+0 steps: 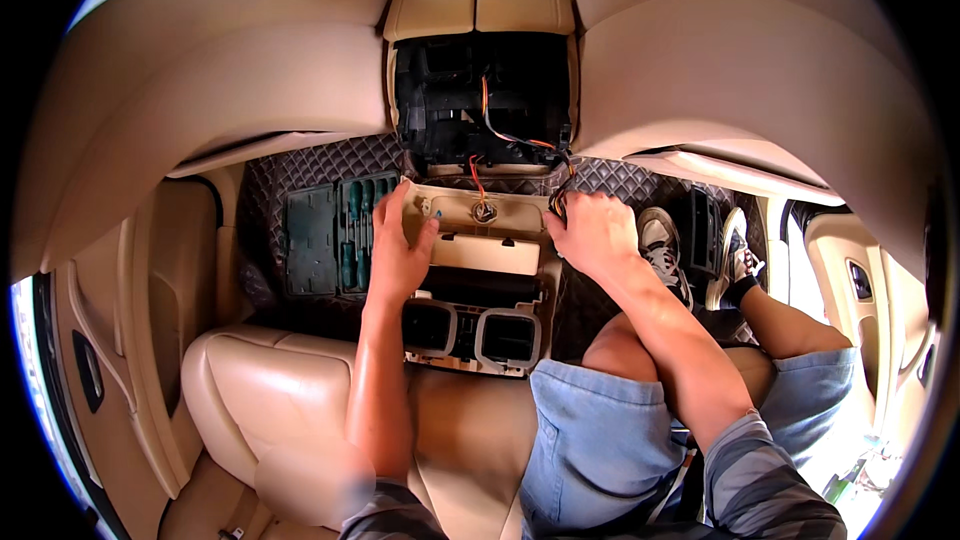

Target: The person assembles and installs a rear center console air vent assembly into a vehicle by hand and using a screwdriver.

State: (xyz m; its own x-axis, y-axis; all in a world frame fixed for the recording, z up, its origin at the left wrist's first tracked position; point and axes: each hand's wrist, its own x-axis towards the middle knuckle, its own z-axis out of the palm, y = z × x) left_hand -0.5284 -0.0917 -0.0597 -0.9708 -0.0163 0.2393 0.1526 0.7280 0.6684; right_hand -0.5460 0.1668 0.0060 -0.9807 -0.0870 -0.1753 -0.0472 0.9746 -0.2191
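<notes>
A beige rear console panel [487, 253] with two square air vents [508, 338] lies tilted against the back seat, below the open rear of the centre console [482, 105]. My left hand [403, 248] grips its left edge, fingers around the side and thumb on the front face. At its upper right corner my right hand [598, 232] is closed, with the dark end of a wiring harness [521, 143] at its fingertips; the fingers partly hide what they hold. Red and orange wires [477, 176] run from the console opening to a round socket [484, 211] in the panel.
An open green tool case [312, 240] with several green-handled screwdrivers [354, 230] lies on the quilted floor mat at left. A black rectangular part [706, 230] stands between my shoes at right. Front seatbacks [230, 60] close in from both sides above.
</notes>
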